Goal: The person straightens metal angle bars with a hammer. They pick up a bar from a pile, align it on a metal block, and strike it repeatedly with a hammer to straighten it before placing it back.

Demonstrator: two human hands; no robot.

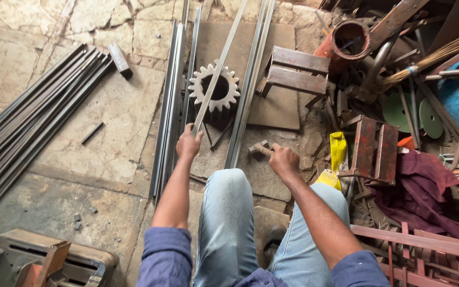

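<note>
My left hand point(188, 143) grips the near end of a long flat metal strip point(219, 69) that lies across a large toothed gear point(214, 89) standing on the stone floor. My right hand point(284, 159) is closed around the wooden handle of a hammer point(258, 148), whose metal head rests low near the floor, to the right of the strip. My knees in light blue jeans are below both hands.
Bundles of long metal bars point(33, 122) lie at the left and more strips point(172, 106) run beside the gear. A small rusty metal stool point(293, 72), a rusty pipe point(346, 42), scrap frames point(373, 149), a yellow packet point(338, 151) and a maroon cloth point(421, 183) crowd the right.
</note>
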